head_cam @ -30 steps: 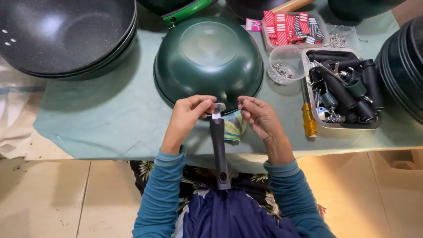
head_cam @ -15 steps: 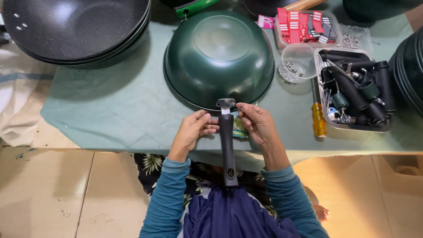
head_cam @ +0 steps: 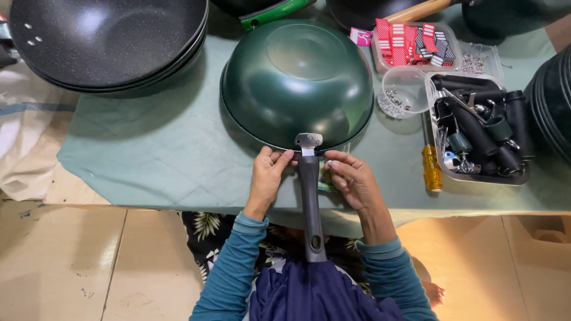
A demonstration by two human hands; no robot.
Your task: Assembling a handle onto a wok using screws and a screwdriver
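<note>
Long black plastic pan handle (head_cam: pixel 310 208) lies pointing toward the person, its top end butted to the silver metal bracket (head_cam: pixel 308 141) on the rim of the dark green upturned wok (head_cam: pixel 296 80); wok sits dome-up on the pale green table cloth (head_cam: pixel 148 154), just beyond the fingertips. Left hand (head_cam: pixel 267 178): fingers curled, tips pressed to the handle's left side at its upper end. Right hand (head_cam: pixel 352 180): fingers bent, thumb and forefinger pinched near the handle's right side; something small may be between them, cannot tell what. Neither hand wraps the handle fully; hold is by fingertips only. Right of the right hand, just apart: yellow-handled screwdriver (head_cam: pixel 432 168) lying on the cloth. Beyond it, clear plastic tray of black handles and fittings (head_cam: pixel 479 128); next to that a small clear cup of screws (head_cam: pixel 401 92) and a tray of red and white tags (head_cam: pixel 413 37). Far left of the left fingers: stack of black speckled woks (head_cam: pixel 101 38). Risk, judged: handle overhangs the table edge and is steadied by fingertips alone, so it could slip off the bracket or tilt out of line if pressure is uneven. A small fastener, if one is held, could drop to the floor below. Wok rests on its rim and may slide on the cloth under a push.
</note>
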